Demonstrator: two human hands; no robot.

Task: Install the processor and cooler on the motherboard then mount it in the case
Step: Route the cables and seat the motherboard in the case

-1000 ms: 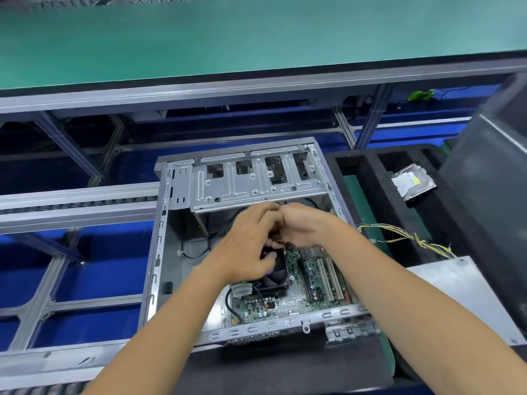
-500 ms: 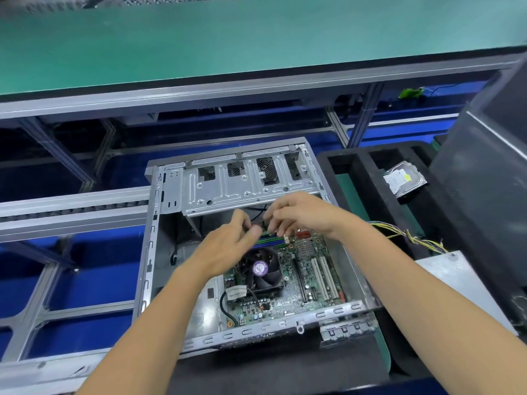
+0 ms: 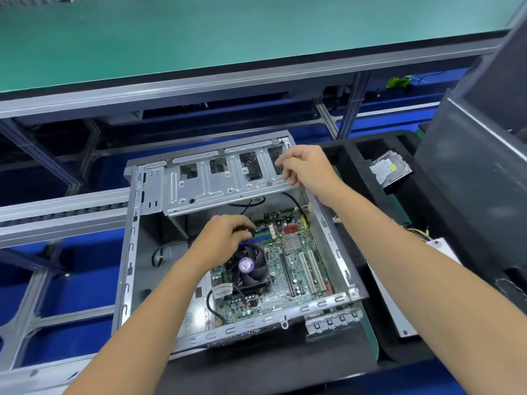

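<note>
The open silver case (image 3: 128,252) lies on its side with the green motherboard (image 3: 288,280) inside it. The black cooler (image 3: 251,269), with a purple label on its fan hub, sits on the board. My left hand (image 3: 225,240) hovers over the cooler's far edge next to the blue memory slots, fingers curled, pinching a small dark connector (image 3: 242,230). My right hand (image 3: 305,166) grips the right end of the perforated drive cage (image 3: 216,183) at the case's far side, fingers on top and thumb under its edge.
A hard drive (image 3: 389,171) lies in the black foam tray (image 3: 353,155) to the right. Yellow wires (image 3: 419,232) and a silver panel (image 3: 385,303) sit right of the case. A dark upright panel (image 3: 470,195) stands far right. Conveyor rails (image 3: 57,212) run on the left.
My right hand has left the spot beside the left hand and moved up right onto the drive cage. The left hand has stayed over the cooler's far edge.
</note>
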